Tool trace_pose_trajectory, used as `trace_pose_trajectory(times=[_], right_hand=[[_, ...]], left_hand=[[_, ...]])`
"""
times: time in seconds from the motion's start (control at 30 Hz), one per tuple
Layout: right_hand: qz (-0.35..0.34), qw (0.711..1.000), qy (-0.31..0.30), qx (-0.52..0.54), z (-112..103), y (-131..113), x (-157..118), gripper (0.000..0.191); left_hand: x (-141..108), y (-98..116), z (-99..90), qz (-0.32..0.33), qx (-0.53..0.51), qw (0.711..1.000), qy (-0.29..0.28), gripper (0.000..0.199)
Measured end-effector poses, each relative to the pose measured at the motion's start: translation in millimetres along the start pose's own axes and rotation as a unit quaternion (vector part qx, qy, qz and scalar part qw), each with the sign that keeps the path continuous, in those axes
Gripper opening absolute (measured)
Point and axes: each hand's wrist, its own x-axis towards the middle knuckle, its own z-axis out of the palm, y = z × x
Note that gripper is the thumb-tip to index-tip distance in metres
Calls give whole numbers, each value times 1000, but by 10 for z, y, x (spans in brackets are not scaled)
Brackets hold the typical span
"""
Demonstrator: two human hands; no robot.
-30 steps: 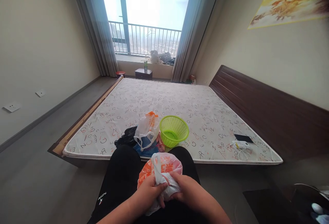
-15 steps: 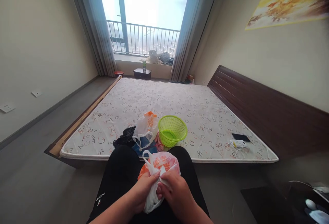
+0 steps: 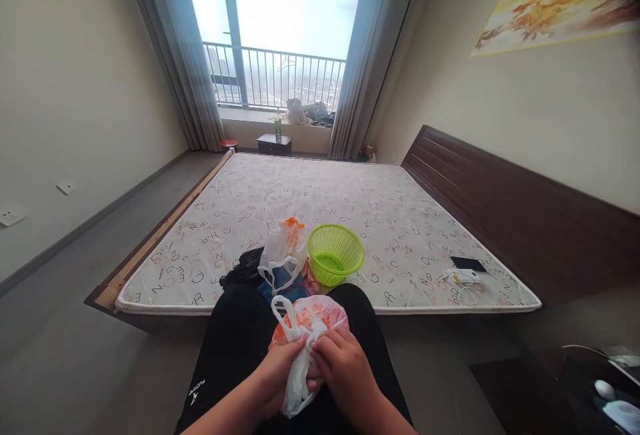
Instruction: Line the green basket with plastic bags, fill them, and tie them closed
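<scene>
A white plastic bag with orange print [image 3: 325, 312] rests over my lap, its neck gathered between my hands. My left hand [image 3: 280, 372] is closed round the gathered plastic, thumb on top. Fingers of my right hand [image 3: 345, 365] pinch the bag close beside the left thumb. One handle loop stands up above the left hand, and the bag's lower end hangs below the fingers. Just beyond my knees, a green plastic basket [image 3: 336, 255] stands on the mattress [image 3: 320, 188], beside another white plastic bag [image 3: 283, 248] and a black plastic bag [image 3: 245, 270].
Blue cloth [image 3: 277, 290] and pink cloth [image 3: 310, 278] lie by the basket. A dark flat device [image 3: 468, 264] and a white cable [image 3: 467, 282] are on the mattress at right. A wooden headboard [image 3: 500, 188] borders the right side. A nightstand [image 3: 274, 145] stands near the window.
My right fingers have shifted slightly up and right along the bag's neck. The handle loop has opened wider and leans left. The basket and other bags have stayed put.
</scene>
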Motion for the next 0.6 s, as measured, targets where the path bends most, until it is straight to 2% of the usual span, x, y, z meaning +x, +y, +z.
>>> trace_pose_trajectory(times=[0.17, 0.3, 0.4, 0.5, 0.6], right_hand=[[29, 999, -26, -28, 39, 57, -18, 21], [9, 997, -57, 42, 2, 6, 4, 18], [-7, 992, -70, 105, -35, 11, -4, 25], [4, 990, -77, 119, -39, 49, -30, 24], [35, 993, -67, 96, -9, 67, -63, 22]], left_hand=[[-4, 2, 1, -19, -58, 998, -16, 27], [22, 20, -27, -1, -80, 996, -41, 28], [21, 28, -53, -2, -76, 995, -57, 34], [6, 25, -54, 6, -65, 997, -43, 41], [-9, 20, -32, 17, -44, 998, -34, 39]])
